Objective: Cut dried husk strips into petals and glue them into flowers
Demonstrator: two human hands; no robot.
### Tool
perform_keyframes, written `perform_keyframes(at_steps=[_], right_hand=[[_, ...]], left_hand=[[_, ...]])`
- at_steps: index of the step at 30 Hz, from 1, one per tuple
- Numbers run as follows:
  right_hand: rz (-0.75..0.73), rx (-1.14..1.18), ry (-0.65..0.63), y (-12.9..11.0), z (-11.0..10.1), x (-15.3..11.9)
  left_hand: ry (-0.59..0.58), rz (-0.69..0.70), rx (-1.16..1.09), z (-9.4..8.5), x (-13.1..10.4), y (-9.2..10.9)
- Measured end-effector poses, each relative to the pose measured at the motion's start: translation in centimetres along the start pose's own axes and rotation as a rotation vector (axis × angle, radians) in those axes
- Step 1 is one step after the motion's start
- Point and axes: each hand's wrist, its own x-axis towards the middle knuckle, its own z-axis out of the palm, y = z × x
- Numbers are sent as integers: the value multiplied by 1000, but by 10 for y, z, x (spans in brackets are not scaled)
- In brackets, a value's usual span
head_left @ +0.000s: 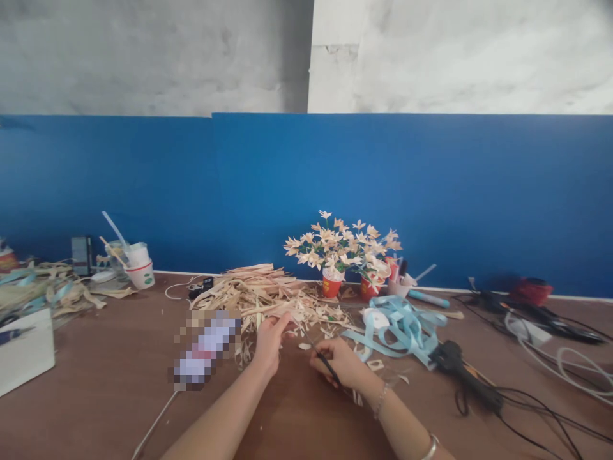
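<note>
My left hand (272, 338) is closed, pinching a strip of dried corn husk (295, 313) between thumb and fingers, just in front of a heap of dry husks (258, 284). To its right, my right hand (339, 363) is wrapped round dark-handled scissors (326, 365). Their thin blades point up and left, close to the strip; whether they touch it I cannot tell. Pale husk scraps (330, 319) lie scattered around both hands. Behind them stand husk flowers (330, 243) in small red cups (331, 285).
A tangle of light blue ribbon (402, 326) and a black glue gun (467, 377) with cables lie on the right. On the left are a blurred-out phone-like object (205, 351) on a white cable, a white cup (140, 275) and a white board (26, 358). A blue panel (239, 191) stands behind.
</note>
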Motion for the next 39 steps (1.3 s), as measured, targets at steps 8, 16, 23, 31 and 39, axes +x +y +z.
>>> perform_keyframes(at_steps=[8,16,23,31,39], right_hand=[[-2,-31,-72,-5,-6,-6],[29,-5,-119,-7,-21,-12],[66,-67,-114,-8,-21,-11],[65,-48,-134,-4,-20,-10],[56,-1,-187,-3,-20,-11]], left_hand=[[54,57,37,-2,2,2],[0,153,244,-7,8,10],[-67,145,286,-9,9,7],[-241,47,284,-10,6,3],[-352,-115,185,-9,1,3]])
